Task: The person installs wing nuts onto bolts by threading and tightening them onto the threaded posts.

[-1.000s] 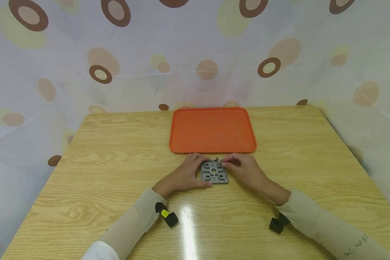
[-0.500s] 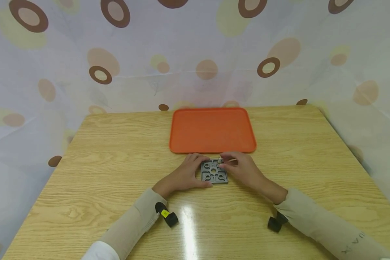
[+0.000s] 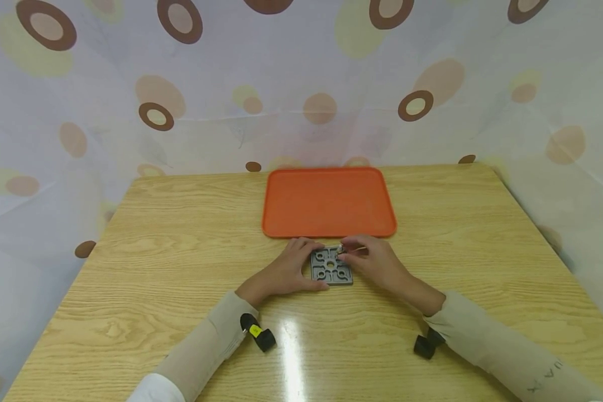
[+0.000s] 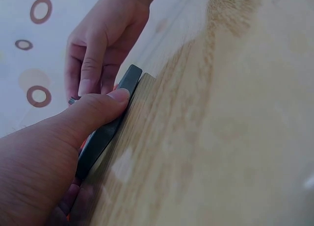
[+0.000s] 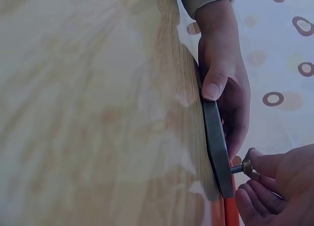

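A square grey metal plate (image 3: pixel 331 274) with raised rings and a hole in its centre lies flat on the table. My left hand (image 3: pixel 287 271) grips it from the left, thumb on the near edge and fingers at the far edge. At the plate's far right corner, my right hand (image 3: pixel 379 263) pinches a small metal wing nut (image 5: pixel 248 165) between thumb and fingers. In the right wrist view a short threaded shaft (image 5: pixel 236 169) shows between the nut and the plate. The left wrist view shows the plate edge-on, with the nut mostly hidden behind fingers.
An orange tray (image 3: pixel 329 233) lies just beyond the plate, close to both hands' fingertips. The wooden table (image 3: pixel 191 223) stretches to both sides, with a spotted cloth (image 3: pixel 281 84) hanging behind it. Black cameras are strapped to both sleeved wrists.
My right hand has shifted slightly left, and its fingers now cover more of the wing nut, which shows at a different angle. The left hand and the plate have stayed in place.
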`<control>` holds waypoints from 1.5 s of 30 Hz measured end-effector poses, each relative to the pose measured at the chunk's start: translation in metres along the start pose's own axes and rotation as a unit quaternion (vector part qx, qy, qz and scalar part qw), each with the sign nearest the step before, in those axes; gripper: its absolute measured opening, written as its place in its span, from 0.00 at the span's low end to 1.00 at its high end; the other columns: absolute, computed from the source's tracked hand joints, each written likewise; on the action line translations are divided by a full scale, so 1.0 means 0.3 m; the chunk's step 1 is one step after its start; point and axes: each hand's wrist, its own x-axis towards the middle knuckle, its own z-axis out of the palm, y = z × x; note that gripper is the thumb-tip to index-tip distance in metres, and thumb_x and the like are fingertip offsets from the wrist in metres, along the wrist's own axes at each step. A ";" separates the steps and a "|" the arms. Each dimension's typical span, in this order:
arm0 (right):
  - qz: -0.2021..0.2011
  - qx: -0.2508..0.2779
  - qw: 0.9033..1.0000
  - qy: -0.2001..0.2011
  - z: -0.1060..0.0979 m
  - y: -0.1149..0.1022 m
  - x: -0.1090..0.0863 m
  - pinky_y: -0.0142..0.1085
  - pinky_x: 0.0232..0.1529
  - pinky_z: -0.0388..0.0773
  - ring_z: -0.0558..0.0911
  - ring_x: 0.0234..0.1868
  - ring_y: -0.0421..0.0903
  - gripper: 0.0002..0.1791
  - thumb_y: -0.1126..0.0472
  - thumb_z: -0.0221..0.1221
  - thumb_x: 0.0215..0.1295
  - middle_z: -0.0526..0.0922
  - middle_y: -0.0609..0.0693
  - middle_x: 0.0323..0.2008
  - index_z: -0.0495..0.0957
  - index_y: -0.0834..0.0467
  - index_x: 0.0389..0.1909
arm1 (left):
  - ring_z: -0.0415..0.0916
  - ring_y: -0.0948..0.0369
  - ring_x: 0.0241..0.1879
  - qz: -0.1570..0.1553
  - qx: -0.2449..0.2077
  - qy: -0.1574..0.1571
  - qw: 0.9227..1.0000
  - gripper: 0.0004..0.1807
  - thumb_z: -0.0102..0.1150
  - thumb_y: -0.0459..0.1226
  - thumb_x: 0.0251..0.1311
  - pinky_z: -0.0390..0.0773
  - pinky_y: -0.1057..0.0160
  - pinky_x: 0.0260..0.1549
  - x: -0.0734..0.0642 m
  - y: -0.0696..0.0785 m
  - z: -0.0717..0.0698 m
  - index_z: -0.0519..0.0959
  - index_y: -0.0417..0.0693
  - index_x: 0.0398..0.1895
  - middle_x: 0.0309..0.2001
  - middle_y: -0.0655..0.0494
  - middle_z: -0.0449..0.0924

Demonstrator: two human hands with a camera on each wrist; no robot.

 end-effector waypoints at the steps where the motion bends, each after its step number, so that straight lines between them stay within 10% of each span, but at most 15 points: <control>1: -0.003 -0.004 1.000 0.004 0.000 0.002 -0.001 0.39 0.43 0.76 0.80 0.42 0.49 0.17 0.62 0.64 0.57 0.81 0.55 0.41 0.77 0.66 0.46 | 0.55 0.63 0.51 0.000 -0.001 -0.001 1.000 0.47 0.62 0.64 0.44 0.63 0.60 0.51 0.000 0.000 -0.001 0.62 0.52 0.65 0.56 0.60 0.61; 19: 0.004 -0.050 0.999 0.012 -0.013 0.015 -0.009 0.38 0.42 0.75 0.80 0.41 0.42 0.07 0.63 0.60 0.61 0.83 0.46 0.37 0.83 0.57 0.39 | 0.55 0.63 0.51 -0.002 0.004 -0.001 1.000 0.47 0.62 0.65 0.43 0.63 0.61 0.51 0.002 -0.008 0.005 0.62 0.53 0.65 0.57 0.60 0.62; 45: 0.008 -0.004 1.000 0.006 0.010 -0.001 0.000 0.38 0.43 0.76 0.80 0.44 0.50 0.19 0.62 0.64 0.57 0.81 0.56 0.41 0.77 0.66 0.47 | 0.56 0.63 0.51 0.002 0.005 0.000 1.000 0.48 0.61 0.65 0.44 0.63 0.61 0.51 0.002 -0.005 0.004 0.62 0.52 0.66 0.57 0.59 0.62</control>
